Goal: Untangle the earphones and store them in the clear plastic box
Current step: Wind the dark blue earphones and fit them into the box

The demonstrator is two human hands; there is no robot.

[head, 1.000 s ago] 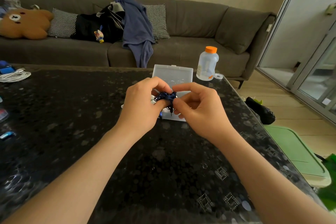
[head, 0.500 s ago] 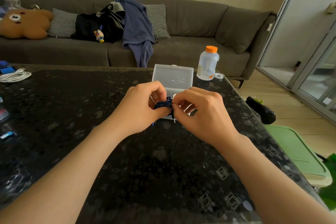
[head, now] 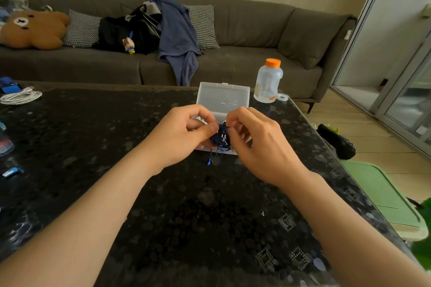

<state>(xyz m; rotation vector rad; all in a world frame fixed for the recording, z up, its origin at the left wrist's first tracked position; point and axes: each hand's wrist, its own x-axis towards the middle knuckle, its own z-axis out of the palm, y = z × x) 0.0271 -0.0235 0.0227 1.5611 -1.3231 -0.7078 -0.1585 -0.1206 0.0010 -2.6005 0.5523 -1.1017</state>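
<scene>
While the left hand and right hand each pinch the tangled blue earphones between curled fingers, the open clear box sits just behind them; bottle beyond the right hand, print unreadable.

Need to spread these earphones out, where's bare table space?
Bare tabletop lies between your forearms, and from the left hand out toward the coiled white cable. Crowded beyond the right hand: clear plastic box, orange-capped bottle.
</scene>
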